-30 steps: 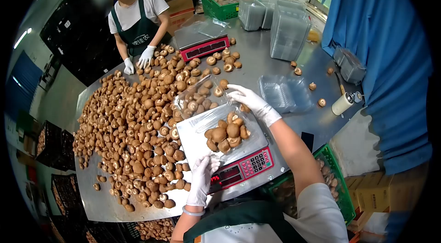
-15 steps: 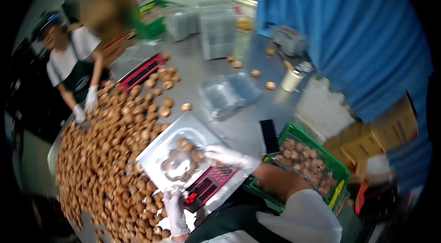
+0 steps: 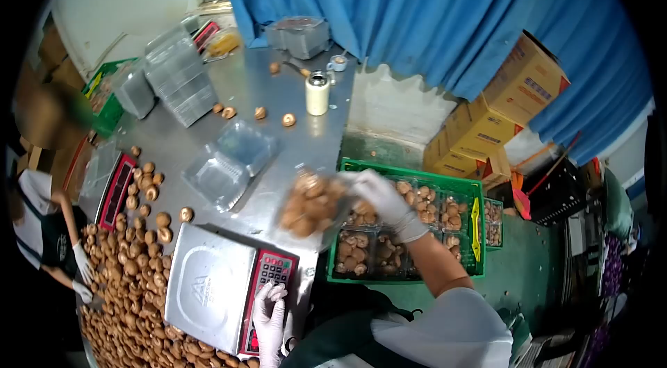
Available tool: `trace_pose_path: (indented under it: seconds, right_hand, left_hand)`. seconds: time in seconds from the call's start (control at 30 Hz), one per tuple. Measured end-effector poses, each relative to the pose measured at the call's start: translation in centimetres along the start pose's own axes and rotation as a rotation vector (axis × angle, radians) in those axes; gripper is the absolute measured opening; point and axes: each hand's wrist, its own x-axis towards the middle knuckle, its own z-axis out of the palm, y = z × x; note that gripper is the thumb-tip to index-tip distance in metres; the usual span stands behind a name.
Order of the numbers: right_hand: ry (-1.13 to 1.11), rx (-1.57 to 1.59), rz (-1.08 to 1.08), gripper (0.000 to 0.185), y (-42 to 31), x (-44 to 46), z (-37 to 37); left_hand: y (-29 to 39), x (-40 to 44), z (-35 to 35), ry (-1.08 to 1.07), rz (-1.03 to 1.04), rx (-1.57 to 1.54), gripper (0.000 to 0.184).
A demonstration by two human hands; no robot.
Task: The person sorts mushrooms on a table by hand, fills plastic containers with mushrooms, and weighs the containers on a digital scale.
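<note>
My gloved right hand (image 3: 381, 200) grips the edge of a clear plastic box of mushrooms (image 3: 311, 205), a little blurred, in the air between the scale and the green crate. My gloved left hand (image 3: 269, 312), fingers curled together with nothing visible in them, is at the keypad of the digital scale (image 3: 208, 284). The scale's metal pan is bare. Several filled mushroom boxes (image 3: 353, 253) stand in the green crate (image 3: 406, 279) at my right. An open, unfilled clear box (image 3: 217, 177) lies on the metal table beyond the scale.
Loose mushrooms (image 3: 132, 284) are heaped at the left, where a co-worker's gloved hands (image 3: 82, 290) rest. Stacked clear boxes (image 3: 179, 72), a cream flask (image 3: 317, 95) and a second scale (image 3: 117, 191) stand on the table (image 3: 278, 152). Cartons (image 3: 479, 125) are against the wall.
The mushroom box has left the scale pan and moved right, toward the crate, in my right hand. My left hand stays by the scale. The view has swung right.
</note>
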Motion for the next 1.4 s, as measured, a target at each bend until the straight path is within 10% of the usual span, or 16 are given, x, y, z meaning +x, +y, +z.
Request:
trace_pose_path:
  seconds: [0.17,0.47,0.53,0.63,0.83,0.9,1.1,1.2,1.4]
  right_hand:
    - [0.407,-0.267,0.132,0.012,1.4,-5.4,-14.8]
    - [0.384,-0.432,0.267,0.007,17.9,-12.2,-29.4]
    - [0.598,-0.936,0.2,0.009,15.2,-9.3,-25.8]
    - [0.424,-0.47,0.226,0.011,11.3,-1.8,-18.1]
    - [-0.945,0.21,-0.079,0.035,-1.8,2.0,9.8]
    - [-1.095,-0.246,-0.604,0.041,-3.3,2.1,15.7]
    - [-0.049,-0.455,-0.691,0.047,2.8,15.9,25.9]
    - [-0.369,-1.012,-0.444,0.045,7.0,19.1,27.9]
    - [-0.404,-1.008,-0.636,0.031,8.3,17.4,26.3]
  left_hand:
    - [-0.7,1.5,-0.5,0.035,-0.045,0.039,0.032]
    - [-0.1,1.5,-0.1,0.116,-0.106,0.058,0.03]
    - [1.3,1.1,0.8,0.092,-0.132,0.052,0.028]
    - [2.8,0.5,1.2,0.044,-0.157,0.012,0.029]
    - [2.9,-0.5,2.4,0.068,-0.137,-0.652,0.052]
    - [-0.7,-0.8,-0.4,0.149,-0.213,-0.89,0.053]
    - [-3.0,-7.0,-5.9,0.404,0.046,-0.78,0.042]
    - [1.0,-11.0,-3.5,0.46,0.121,-0.882,0.043]
    - [-5.0,-15.7,-6.3,0.841,0.219,-0.831,0.041]
